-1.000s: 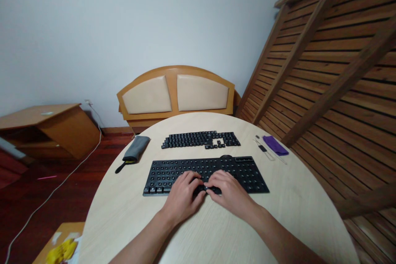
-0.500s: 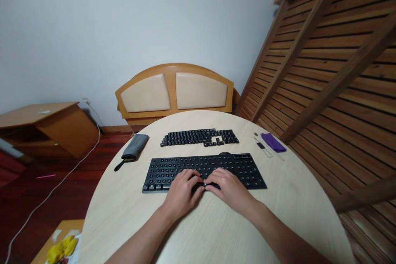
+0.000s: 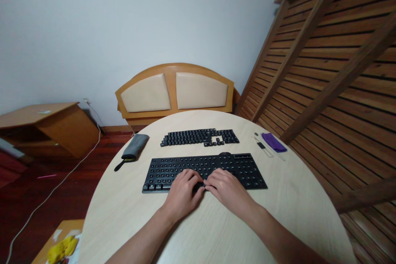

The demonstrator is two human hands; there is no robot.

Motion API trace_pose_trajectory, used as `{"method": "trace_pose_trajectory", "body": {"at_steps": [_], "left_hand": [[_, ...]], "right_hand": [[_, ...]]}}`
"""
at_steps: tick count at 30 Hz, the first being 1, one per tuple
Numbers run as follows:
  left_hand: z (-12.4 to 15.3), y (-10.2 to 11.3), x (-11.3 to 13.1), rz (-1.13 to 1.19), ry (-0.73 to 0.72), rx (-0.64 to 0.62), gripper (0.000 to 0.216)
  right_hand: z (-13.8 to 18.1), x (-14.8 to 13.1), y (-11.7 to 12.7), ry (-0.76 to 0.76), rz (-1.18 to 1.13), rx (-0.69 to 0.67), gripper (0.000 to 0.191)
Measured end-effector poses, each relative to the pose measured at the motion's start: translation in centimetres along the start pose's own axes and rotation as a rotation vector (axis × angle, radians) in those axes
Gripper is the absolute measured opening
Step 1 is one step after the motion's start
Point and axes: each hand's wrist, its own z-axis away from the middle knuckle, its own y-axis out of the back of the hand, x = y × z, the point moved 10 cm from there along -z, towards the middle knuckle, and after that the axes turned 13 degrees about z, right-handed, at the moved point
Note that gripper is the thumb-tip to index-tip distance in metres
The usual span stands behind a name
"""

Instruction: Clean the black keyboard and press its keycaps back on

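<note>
The black, rectangular plastic keyboard base point(image 3: 161, 172) lies flat on the pale, round wood-grain table point(image 3: 216, 227), directly in front of me. My left hand point(image 3: 185, 191) and my right hand point(image 3: 228, 187) rest on its near edge, at about mid-length. The fingers of both are curled, and the thumbs and fingertips converge just beside each other; I cannot tell whether either grip is closed on a part, since the fingers cover the contact point. Black keycaps point(image 3: 151, 187) are seated at the near left corner; most visible key positions above them carry bare mounts. The block of loose black plastic keycaps point(image 3: 185, 137) is laid out in rows beyond the base, well apart from my hands. A gray cloth pouch point(image 3: 136, 146) lies left of this block; a folded purple cloth point(image 3: 274, 142) lies right.
</note>
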Motion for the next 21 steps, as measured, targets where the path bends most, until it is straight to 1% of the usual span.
{"method": "trace_pose_trajectory", "body": {"at_steps": [10, 17, 21], "left_hand": [[-0.02, 0.05, 0.01, -0.003, -0.013, 0.010, 0.007], [-0.08, 0.15, 0.18, -0.004, -0.021, 0.008, 0.008], [-0.04, 0.05, 0.04, -0.004, -0.011, 0.004, 0.008]], "right_hand": [[-0.01, -0.11, -0.28, 0.015, 0.021, -0.024, 0.003], [0.07, 0.14, -0.22, -0.031, 0.025, -0.016, 0.002], [0.17, 0.13, -0.39, -0.031, 0.033, -0.012, 0.001]]}}
